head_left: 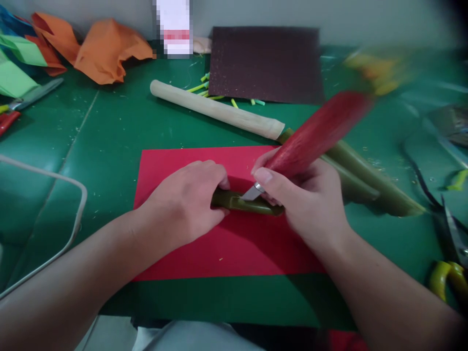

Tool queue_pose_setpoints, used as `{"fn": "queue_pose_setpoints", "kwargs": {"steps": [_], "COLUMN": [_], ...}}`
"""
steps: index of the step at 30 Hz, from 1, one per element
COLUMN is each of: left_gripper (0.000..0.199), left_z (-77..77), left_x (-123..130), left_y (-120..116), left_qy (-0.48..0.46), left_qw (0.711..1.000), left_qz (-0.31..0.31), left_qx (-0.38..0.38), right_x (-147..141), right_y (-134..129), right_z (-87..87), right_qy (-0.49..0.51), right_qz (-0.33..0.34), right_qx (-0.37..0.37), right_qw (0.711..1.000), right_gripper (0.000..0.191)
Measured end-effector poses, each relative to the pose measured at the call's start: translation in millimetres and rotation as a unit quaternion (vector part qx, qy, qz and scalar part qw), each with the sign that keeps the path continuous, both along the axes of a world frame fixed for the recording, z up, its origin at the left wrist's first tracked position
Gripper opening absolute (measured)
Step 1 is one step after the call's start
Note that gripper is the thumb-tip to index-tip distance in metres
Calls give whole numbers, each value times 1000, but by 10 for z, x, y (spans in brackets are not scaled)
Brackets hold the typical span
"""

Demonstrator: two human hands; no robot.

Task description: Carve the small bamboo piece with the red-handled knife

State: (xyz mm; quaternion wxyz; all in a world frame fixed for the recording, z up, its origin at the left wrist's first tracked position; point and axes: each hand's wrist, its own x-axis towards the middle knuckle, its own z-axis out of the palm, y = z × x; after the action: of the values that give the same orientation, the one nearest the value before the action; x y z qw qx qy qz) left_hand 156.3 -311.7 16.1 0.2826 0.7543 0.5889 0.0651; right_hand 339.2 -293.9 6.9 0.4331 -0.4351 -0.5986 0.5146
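My left hand [183,200] is closed around the left end of a short, dark green stalk piece [256,204], pressing it onto a red sheet [175,258]. In my right hand [307,195] is a craft knife [318,129] with a thick red handle and a silver collar. Its blade tip touches the top of the stalk, where a pale scored outline shows. The thumb lies along the collar. The fingers beneath are partly hidden, and they sit close to the stalk's right end. Yellow-orange material at the handle's far end is blurred.
Behind the sheet lie a pale peeled stick [219,107] and a dark brown board [266,63]. Green stalk lengths [383,190] rest to the right. Yellow-handled scissors [442,278] lie at the right edge, red-handled scissors [9,119] at the left. Orange crumpled paper [109,48] is at back left.
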Motion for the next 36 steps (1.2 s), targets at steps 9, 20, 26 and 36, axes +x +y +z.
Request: {"fn": "queue_pose_setpoints", "kwargs": {"steps": [9,20,26,36], "left_gripper": [16,16,17,17], "left_z": [-20,-39,-9,31], "left_x": [-15,-14,-11,0], "left_y": [8,-4,11,9], "left_qy": [-6,-17,-8,0], "left_qw": [1000,999,1000,1000], "left_qz": [-13,-1,-2,-2], "left_qx": [27,28,18,9], "right_x": [92,92,87,175], "right_y": [-54,-63,-44,29], "right_z": [-20,-53,-68,-18], "right_qy": [-75,-73,-83,-144], "right_qz": [-42,-22,-12,54], "right_qx": [46,88,96,100], "right_qw": [995,993,992,983], "right_gripper": [7,9,8,4]}}
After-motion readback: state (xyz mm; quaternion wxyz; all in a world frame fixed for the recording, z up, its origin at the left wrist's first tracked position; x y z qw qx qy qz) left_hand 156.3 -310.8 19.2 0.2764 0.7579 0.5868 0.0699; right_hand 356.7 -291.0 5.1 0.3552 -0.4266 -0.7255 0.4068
